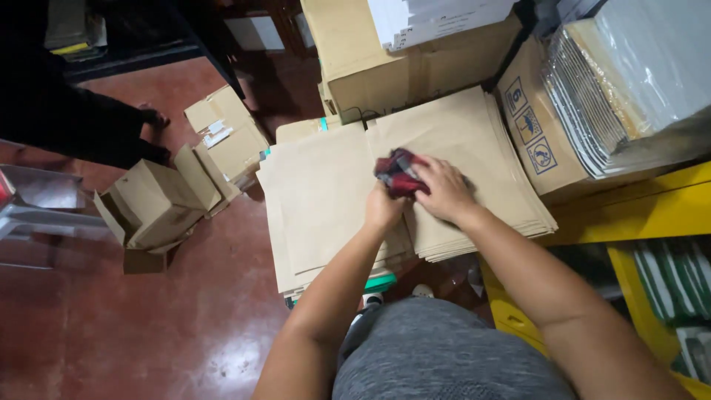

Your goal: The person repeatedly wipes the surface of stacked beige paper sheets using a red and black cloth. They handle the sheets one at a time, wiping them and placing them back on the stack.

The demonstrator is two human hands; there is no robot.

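Two stacks of flat brown paper sheets lie side by side in front of me, the left stack (pixel 318 200) and the right stack (pixel 474 141). A small red and dark plaid cloth (pixel 396 172) sits bunched at the seam between them. My left hand (pixel 384 209) is closed around the cloth's lower edge. Over the cloth's right side, my right hand (pixel 444 190) presses down on it and on the right stack, fingers curled. My forearms reach in from the bottom of the view above my grey shirt.
Large cardboard boxes (pixel 385 67) stand behind the stacks. A printed box (pixel 537 137) holding wrapped sheets sits at the right on a yellow frame (pixel 637 211). Small open cartons (pixel 159 204) lie on the red floor at left. Another person's dark-clothed legs (pixel 74 118) stand at the far left.
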